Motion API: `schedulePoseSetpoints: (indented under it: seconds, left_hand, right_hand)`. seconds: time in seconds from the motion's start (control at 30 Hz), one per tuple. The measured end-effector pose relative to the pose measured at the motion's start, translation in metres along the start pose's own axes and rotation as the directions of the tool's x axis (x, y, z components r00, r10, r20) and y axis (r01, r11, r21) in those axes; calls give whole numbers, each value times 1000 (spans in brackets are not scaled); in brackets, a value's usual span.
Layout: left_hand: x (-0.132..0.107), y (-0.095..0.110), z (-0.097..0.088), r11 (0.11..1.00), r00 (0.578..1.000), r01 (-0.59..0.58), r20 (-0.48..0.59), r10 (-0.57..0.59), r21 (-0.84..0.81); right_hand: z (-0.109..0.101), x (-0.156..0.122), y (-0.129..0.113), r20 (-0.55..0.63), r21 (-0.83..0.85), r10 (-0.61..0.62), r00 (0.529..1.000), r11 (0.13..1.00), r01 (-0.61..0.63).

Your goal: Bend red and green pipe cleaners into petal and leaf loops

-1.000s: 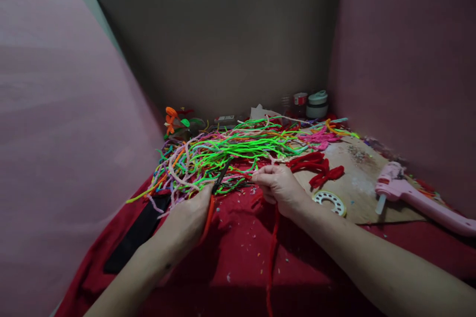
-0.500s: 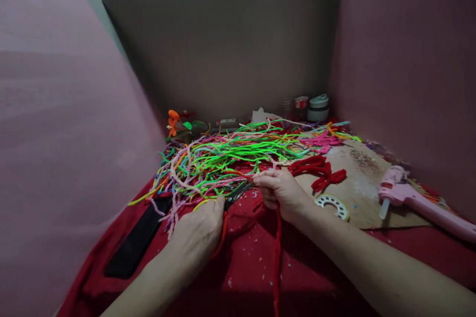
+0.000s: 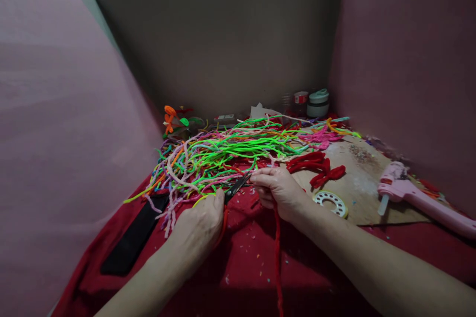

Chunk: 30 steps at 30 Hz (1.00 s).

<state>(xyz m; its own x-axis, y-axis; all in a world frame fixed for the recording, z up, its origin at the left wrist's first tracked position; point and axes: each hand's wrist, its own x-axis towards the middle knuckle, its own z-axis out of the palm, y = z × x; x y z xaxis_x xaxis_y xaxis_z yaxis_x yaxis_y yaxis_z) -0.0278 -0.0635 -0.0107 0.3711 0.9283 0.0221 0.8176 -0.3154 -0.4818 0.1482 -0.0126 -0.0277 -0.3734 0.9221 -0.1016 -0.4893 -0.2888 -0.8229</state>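
**Close, careful work mid-frame**

In the head view, our left hand point(image 3: 199, 218), just left of centre in the lower frame, is wrapped round the orange-red handles of a pair of slim black-bladed scissors point(image 3: 235, 188); whether the blades are fully together we cannot tell. Our right hand point(image 3: 280, 190), just right of centre, pinches a long, fuzzy red chenille stem point(image 3: 277, 252) between thumb and forefinger, the other fingers curled in. The stem hangs from that hand to the bottom edge of the frame, in front of a deep-red cloth point(image 3: 245, 262).

The step looks to us like trimming near the pinch. To do it well, we should grip firmly, let only the part to be cut show, and mind our fingertips, since the blade tips point straight at them and look almost touching. Short snips would probably serve better than one long stroke. Staying clear of the jumbled pile of green, pink and orange chenille stems point(image 3: 241, 148) at the frame's centre should spare us stray cuts.

The stem itself is saturated red, furry and thin, with slight bends; its upper end is lost among our fingers. Right of centre lie red fuzzy loops point(image 3: 307, 162).
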Motion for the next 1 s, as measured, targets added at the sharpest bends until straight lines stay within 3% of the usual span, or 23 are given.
schedulePoseSetpoints:
  seconds: [0.17, 0.33, 0.5, 0.6, 0.67, 0.73, 0.8, 0.87, 0.9, 0.93, 1.0]
  left_hand:
    - [1, -5, 6, 997, 1000, -20, 19, 22, -77]
    - [-4, -30, 18, 982, 1000, -12, -11, 10, -191]
    - [-1, -52, 26, 957, 987, 20, 156, 26, -291]
    - [8, -56, 28, 955, 981, 45, 192, 13, -295]
    - [15, -55, 25, 944, 985, 84, 170, -30, -319]
    - [22, -48, 16, 882, 992, 123, 88, -93, -454]
    - [28, -36, 4, 679, 988, 94, -15, -153, -728]
    - [35, -19, -8, 272, 988, 59, 18, -153, -961]
    - [39, -11, -13, 53, 988, 43, 35, -150, -998]
    - [42, -3, -17, -112, 981, 6, 27, -192, -994]
    - [49, 9, -20, -259, 967, -51, 16, -253, -964]
  right_hand:
    - [2, 1, 0, -29, -35, 2, 1000, 999, -3]
    - [2, 1, -2, -79, -9, -30, 996, 1000, 29]
    - [1, 1, -5, -154, 37, -72, 986, 996, 78]
    - [0, 2, -4, -148, 30, -77, 986, 996, 82]
    - [-1, 2, -2, -127, 33, -73, 989, 996, 78]
    - [-2, 3, 0, -103, 35, -72, 992, 996, 76]
    - [-2, 2, 1, -59, 36, -73, 996, 997, 75]
    - [-2, 0, 2, -3, 33, -64, 998, 997, 64]
    - [-1, 0, 2, 24, 28, -50, 998, 998, 49]
    - [-1, -1, 2, 47, 22, -28, 998, 999, 27]
    - [0, -2, 2, 72, 7, 16, 997, 1000, -17]
